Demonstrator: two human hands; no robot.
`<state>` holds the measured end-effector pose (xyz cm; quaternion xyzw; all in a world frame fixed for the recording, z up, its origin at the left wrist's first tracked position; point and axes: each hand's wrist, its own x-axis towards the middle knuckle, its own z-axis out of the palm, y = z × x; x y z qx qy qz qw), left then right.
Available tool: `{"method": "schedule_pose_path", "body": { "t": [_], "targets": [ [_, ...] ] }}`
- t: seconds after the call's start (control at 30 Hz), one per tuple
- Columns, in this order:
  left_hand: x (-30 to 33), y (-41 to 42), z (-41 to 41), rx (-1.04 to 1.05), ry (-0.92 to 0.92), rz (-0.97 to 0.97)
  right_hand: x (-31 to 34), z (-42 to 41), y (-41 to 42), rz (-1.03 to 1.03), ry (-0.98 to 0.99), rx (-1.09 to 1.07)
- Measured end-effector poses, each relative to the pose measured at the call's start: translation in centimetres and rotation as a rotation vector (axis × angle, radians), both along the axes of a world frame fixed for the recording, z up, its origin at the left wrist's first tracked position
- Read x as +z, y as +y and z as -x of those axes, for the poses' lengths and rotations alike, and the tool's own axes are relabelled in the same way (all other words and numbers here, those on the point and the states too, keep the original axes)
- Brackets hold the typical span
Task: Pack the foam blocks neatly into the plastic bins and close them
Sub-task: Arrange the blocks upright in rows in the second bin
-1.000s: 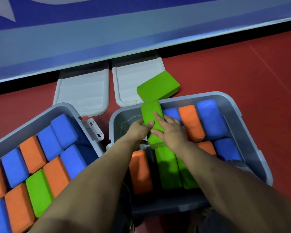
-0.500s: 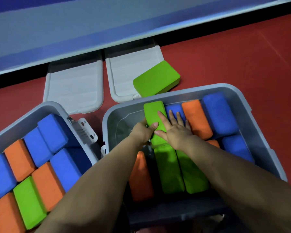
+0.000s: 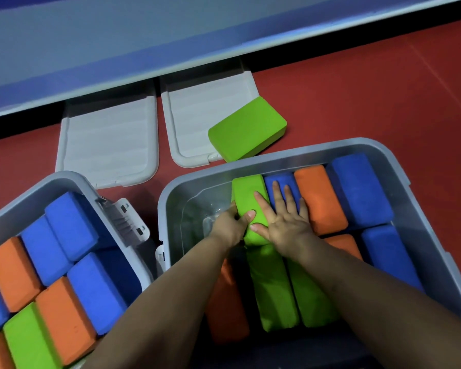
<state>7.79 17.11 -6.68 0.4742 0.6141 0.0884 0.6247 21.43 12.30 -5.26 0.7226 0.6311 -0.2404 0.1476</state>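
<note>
- the upright green foam block (image 3: 248,206) in the right-hand grey plastic bin (image 3: 399,182) now sits lower than a second ago; it has gone from tilted above the row to standing on edge in the far row, against a blue foam block (image 3: 278,187).
- left hand (image 3: 228,227): grip curled round the block's left side, thumb on its top face, fingers hidden behind it.
- right hand (image 3: 282,222): flat and spread, no closed grip; palm and fingers press across the green block and the blue and orange foam block (image 3: 320,198) beside it. it looks like a push to seat the row.
- left of the green block the bin floor is bare and clear; judged room for more blocks there.
- one loose green foam block (image 3: 246,129) lies outside on the red floor (image 3: 383,97), partly on a white plastic lid (image 3: 197,113), just beyond the bin's far rim.
- the left grey plastic bin (image 3: 64,179) looks full of blue, orange and green blocks; its white lid (image 3: 107,139) lies on the floor, off.
- judgement: packing nearly done; the loose block and both lids remain.
</note>
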Motion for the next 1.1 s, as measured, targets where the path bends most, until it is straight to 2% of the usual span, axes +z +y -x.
{"method": "schedule_pose_path", "body": {
  "t": [0.13,0.23,0.3,0.33,0.4,0.5,0.53,0.6,0.67,0.77,0.87,1.0,1.1],
  "targets": [
    [0.9,-0.5,0.1,-0.024,0.026,0.070,0.4,-0.2,0.1,0.075,0.036,0.001],
    [3.5,-0.9,0.7,-0.217,0.209,0.045,2.9,-1.1,0.3,0.229,0.127,0.055],
    [6.7,0.8,1.5,-0.365,0.362,-0.042,5.0,-2.2,1.5,0.228,0.234,0.090],
    [8.3,2.6,1.9,-0.380,0.411,-0.115,6.0,-2.9,2.7,0.149,0.288,0.065],
    [11.0,7.4,2.2,-0.252,0.394,-0.260,7.6,-4.3,5.9,-0.139,0.392,-0.094],
    [12.8,15.1,1.1,0.053,0.115,-0.256,8.4,-5.5,11.7,-0.400,0.541,-0.339],
    [12.3,17.2,0.5,0.045,0.118,-0.250,8.1,-5.7,13.7,-0.398,0.545,-0.351],
    [9.6,20.5,-0.7,-0.071,0.243,-0.230,6.5,-5.7,17.7,-0.322,0.502,-0.335],
    [5.7,23.0,-1.8,-0.114,0.299,-0.059,4.0,-5.9,21.0,-0.238,0.508,-0.347],
    [0.0,24.9,-4.0,0.138,0.148,0.185,-0.9,-6.6,23.7,-0.098,0.467,-0.259],
    [-5.7,25.8,-5.4,0.398,0.011,0.203,-6.2,-7.3,24.0,0.145,0.201,0.066],
    [-11.9,27.6,-4.2,0.555,0.068,0.076,-8.8,-7.4,25.1,0.355,0.011,0.278],
    [-13.8,27.4,-3.0,0.618,0.104,0.128,-8.6,-7.3,25.3,0.431,-0.037,0.308]
  ]
}}
